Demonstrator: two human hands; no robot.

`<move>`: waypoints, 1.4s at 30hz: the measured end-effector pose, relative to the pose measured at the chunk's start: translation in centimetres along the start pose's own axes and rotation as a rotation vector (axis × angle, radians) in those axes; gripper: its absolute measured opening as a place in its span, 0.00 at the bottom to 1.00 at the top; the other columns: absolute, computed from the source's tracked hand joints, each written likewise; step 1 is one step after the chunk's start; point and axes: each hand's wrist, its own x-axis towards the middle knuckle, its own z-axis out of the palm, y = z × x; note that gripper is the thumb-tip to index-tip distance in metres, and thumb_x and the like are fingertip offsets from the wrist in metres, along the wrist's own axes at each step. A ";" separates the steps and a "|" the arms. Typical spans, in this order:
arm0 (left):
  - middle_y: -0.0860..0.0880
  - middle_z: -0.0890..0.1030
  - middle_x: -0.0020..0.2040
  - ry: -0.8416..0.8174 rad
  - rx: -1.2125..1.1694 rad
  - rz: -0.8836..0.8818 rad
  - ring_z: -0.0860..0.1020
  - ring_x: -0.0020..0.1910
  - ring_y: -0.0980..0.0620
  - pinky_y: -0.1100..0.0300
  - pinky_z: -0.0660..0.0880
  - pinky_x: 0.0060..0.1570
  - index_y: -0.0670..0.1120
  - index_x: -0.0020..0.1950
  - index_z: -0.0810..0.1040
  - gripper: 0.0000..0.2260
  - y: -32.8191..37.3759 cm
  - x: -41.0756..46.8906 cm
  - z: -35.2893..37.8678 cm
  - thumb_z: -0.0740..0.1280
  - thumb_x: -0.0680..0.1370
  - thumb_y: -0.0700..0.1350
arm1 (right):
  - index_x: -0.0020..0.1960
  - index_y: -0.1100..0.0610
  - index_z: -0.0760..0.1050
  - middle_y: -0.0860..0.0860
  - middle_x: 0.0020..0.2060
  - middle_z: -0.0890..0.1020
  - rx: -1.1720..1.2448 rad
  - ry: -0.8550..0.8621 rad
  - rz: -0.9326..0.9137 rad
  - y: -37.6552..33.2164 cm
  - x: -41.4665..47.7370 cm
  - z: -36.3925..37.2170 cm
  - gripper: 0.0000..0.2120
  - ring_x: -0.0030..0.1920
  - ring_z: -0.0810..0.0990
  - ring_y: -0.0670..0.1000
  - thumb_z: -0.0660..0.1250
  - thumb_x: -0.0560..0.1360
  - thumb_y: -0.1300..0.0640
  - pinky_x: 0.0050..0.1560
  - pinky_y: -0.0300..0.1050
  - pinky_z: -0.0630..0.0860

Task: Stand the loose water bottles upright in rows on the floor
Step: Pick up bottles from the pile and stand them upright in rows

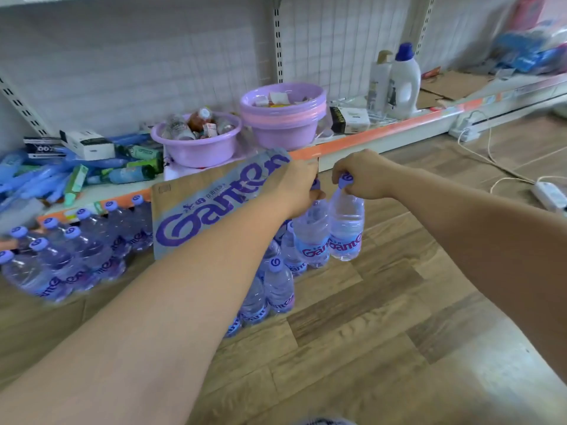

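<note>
My left hand [299,191] grips the neck of a clear water bottle [311,237] with a purple cap, held upright above the floor. My right hand [362,176] pinches the purple cap of a second bottle [346,228] that hangs right beside the first. Below them, several small bottles [277,286] stand upright in a row on the wooden floor. A cardboard carton [214,207] printed with purple letters stands behind my left forearm. Larger bottles [61,253] stand in rows at the left by the shelf.
A low shelf [383,130] with an orange edge runs behind, carrying purple basins [282,115], boxes, blue packets and a white detergent jug [403,81]. A white power strip [549,194] and cables lie on the floor at the right. Bare wooden floor [383,317] spreads in front.
</note>
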 end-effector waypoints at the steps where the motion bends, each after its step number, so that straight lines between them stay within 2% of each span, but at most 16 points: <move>1: 0.41 0.76 0.56 -0.012 0.015 -0.004 0.76 0.53 0.41 0.51 0.73 0.47 0.41 0.57 0.74 0.15 0.2 0.0 0.8 0.68 0.75 0.48 | 0.56 0.56 0.79 0.55 0.55 0.81 0.006 -0.012 0.005 0.4 -0.1 0.7 0.15 0.57 0.76 0.57 0.64 0.71 0.64 0.54 0.46 0.74; 6: 0.42 0.76 0.55 -0.117 0.070 -0.012 0.76 0.54 0.42 0.56 0.68 0.43 0.41 0.53 0.76 0.10 1.1 -0.3 4.7 0.66 0.77 0.47 | 0.55 0.57 0.79 0.56 0.55 0.81 0.061 -0.048 0.022 1.9 0.2 4.1 0.15 0.56 0.77 0.58 0.63 0.71 0.65 0.52 0.45 0.73; 9: 0.42 0.75 0.48 -0.131 0.054 -0.045 0.77 0.50 0.41 0.55 0.70 0.43 0.41 0.46 0.76 0.08 0.7 -0.1 7.2 0.65 0.76 0.46 | 0.57 0.57 0.79 0.55 0.56 0.81 0.076 -0.058 0.001 2.0 0.5 6.3 0.15 0.57 0.76 0.58 0.64 0.71 0.65 0.51 0.43 0.72; 11: 0.45 0.71 0.45 -0.158 0.061 -0.073 0.76 0.50 0.42 0.56 0.67 0.41 0.44 0.40 0.71 0.08 0.3 -0.1 8.7 0.65 0.77 0.47 | 0.58 0.57 0.78 0.55 0.56 0.81 0.090 -0.079 -0.005 2.2 0.7 7.8 0.16 0.57 0.77 0.58 0.64 0.71 0.65 0.50 0.43 0.72; 12: 0.44 0.72 0.46 -0.172 0.076 -0.085 0.76 0.50 0.42 0.56 0.66 0.41 0.44 0.41 0.71 0.08 0.0 -0.1 9.3 0.65 0.77 0.47 | 0.57 0.57 0.78 0.55 0.55 0.81 0.095 -0.091 -0.007 2.3 0.8 8.6 0.16 0.57 0.77 0.58 0.64 0.71 0.65 0.48 0.43 0.71; 14: 0.41 0.74 0.51 -0.186 0.108 -0.091 0.76 0.51 0.40 0.53 0.68 0.42 0.41 0.49 0.73 0.11 -0.4 -0.1 10.4 0.65 0.77 0.49 | 0.56 0.57 0.78 0.56 0.54 0.81 0.108 -0.112 -0.006 2.5 1.1 10.0 0.14 0.54 0.77 0.58 0.63 0.71 0.65 0.43 0.41 0.66; 16: 0.40 0.75 0.53 -0.193 0.121 -0.099 0.76 0.51 0.39 0.53 0.68 0.42 0.40 0.52 0.72 0.13 -0.9 0.1 11.3 0.66 0.76 0.49 | 0.56 0.57 0.78 0.55 0.54 0.80 0.125 -0.127 -0.005 2.6 1.3 11.1 0.14 0.51 0.76 0.57 0.64 0.71 0.64 0.43 0.40 0.64; 18: 0.40 0.75 0.53 -0.196 0.129 -0.110 0.76 0.51 0.40 0.53 0.68 0.42 0.39 0.53 0.72 0.14 -1.4 0.4 11.9 0.66 0.76 0.49 | 0.57 0.57 0.78 0.55 0.55 0.80 0.129 -0.142 -0.012 2.6 1.6 11.9 0.15 0.54 0.76 0.57 0.65 0.72 0.64 0.44 0.40 0.67; 21: 0.40 0.76 0.53 -0.184 0.126 -0.121 0.77 0.51 0.39 0.53 0.69 0.42 0.39 0.53 0.73 0.14 -1.9 0.6 12.4 0.67 0.76 0.49 | 0.58 0.56 0.78 0.55 0.55 0.80 0.133 -0.159 -0.014 2.7 2.3 12.6 0.16 0.56 0.77 0.57 0.64 0.72 0.65 0.46 0.41 0.70; 25: 0.41 0.76 0.52 -0.193 0.126 -0.128 0.77 0.49 0.40 0.53 0.68 0.40 0.40 0.51 0.74 0.12 -2.5 0.5 13.4 0.67 0.75 0.47 | 0.60 0.55 0.78 0.55 0.56 0.79 0.112 -0.186 -0.047 2.4 2.8 13.1 0.18 0.57 0.76 0.57 0.63 0.72 0.66 0.54 0.47 0.75; 30: 0.41 0.77 0.53 -0.214 0.135 -0.131 0.78 0.50 0.39 0.51 0.73 0.43 0.40 0.54 0.73 0.14 -3.4 -0.1 14.8 0.68 0.75 0.49 | 0.59 0.54 0.79 0.55 0.55 0.80 0.136 -0.213 -0.039 2.4 2.9 14.2 0.19 0.55 0.77 0.57 0.63 0.71 0.65 0.48 0.41 0.71; 36: 0.43 0.75 0.54 -0.200 0.096 -0.131 0.78 0.50 0.40 0.50 0.75 0.45 0.41 0.54 0.73 0.15 -4.0 -0.2 15.3 0.68 0.74 0.49 | 0.59 0.55 0.78 0.54 0.55 0.79 0.143 -0.219 -0.040 2.0 2.9 14.5 0.18 0.56 0.76 0.56 0.64 0.71 0.66 0.45 0.40 0.67; 40: 0.45 0.76 0.52 -0.270 0.046 -0.136 0.77 0.50 0.42 0.52 0.74 0.44 0.42 0.55 0.73 0.19 -4.4 0.0 15.0 0.71 0.71 0.52 | 0.57 0.57 0.76 0.56 0.55 0.77 0.162 -0.266 -0.018 1.7 3.0 14.6 0.16 0.54 0.75 0.57 0.65 0.70 0.66 0.44 0.40 0.65; 42: 0.46 0.76 0.52 -0.330 0.030 -0.152 0.77 0.50 0.43 0.53 0.74 0.44 0.43 0.56 0.73 0.21 -4.7 0.2 14.9 0.72 0.70 0.54 | 0.60 0.57 0.73 0.56 0.58 0.74 0.148 -0.323 0.001 1.5 2.8 14.7 0.18 0.51 0.73 0.55 0.64 0.71 0.65 0.44 0.42 0.64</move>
